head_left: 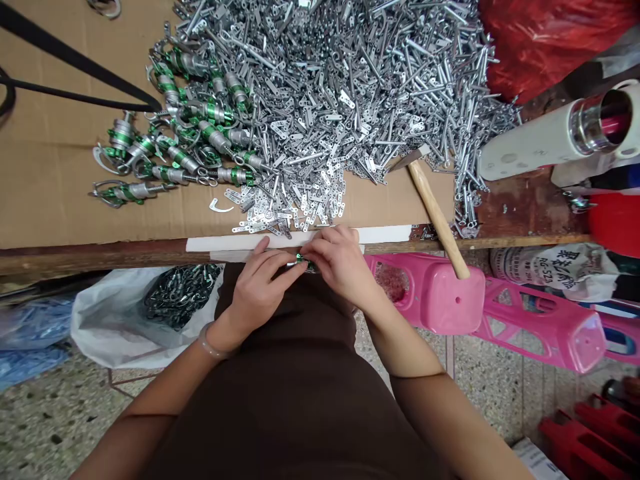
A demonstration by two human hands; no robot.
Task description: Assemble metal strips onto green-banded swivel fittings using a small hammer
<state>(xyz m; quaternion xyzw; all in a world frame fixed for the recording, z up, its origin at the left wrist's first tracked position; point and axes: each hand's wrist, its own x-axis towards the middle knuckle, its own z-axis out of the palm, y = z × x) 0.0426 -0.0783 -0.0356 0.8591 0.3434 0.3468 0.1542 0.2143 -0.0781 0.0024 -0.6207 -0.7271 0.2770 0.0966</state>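
My left hand (260, 283) and my right hand (340, 263) meet just below the table's front edge, above my lap. Both pinch a small silver and green metal piece (301, 262), mostly hidden by the fingers. On the cardboard sheet (45, 173) above them lies a big heap of small silver metal plates and pins (345, 87). Left of the heap lies a cluster of finished silver and green fittings (185, 133) with hooks.
A wooden-handled hammer (435, 213) lies over the table edge at right. A white and steel cylinder (560, 133) and a red bag (555, 40) sit at far right. Pink plastic stools (450, 293) stand below. A white bag of dark metal parts (175, 293) rests on the floor at left.
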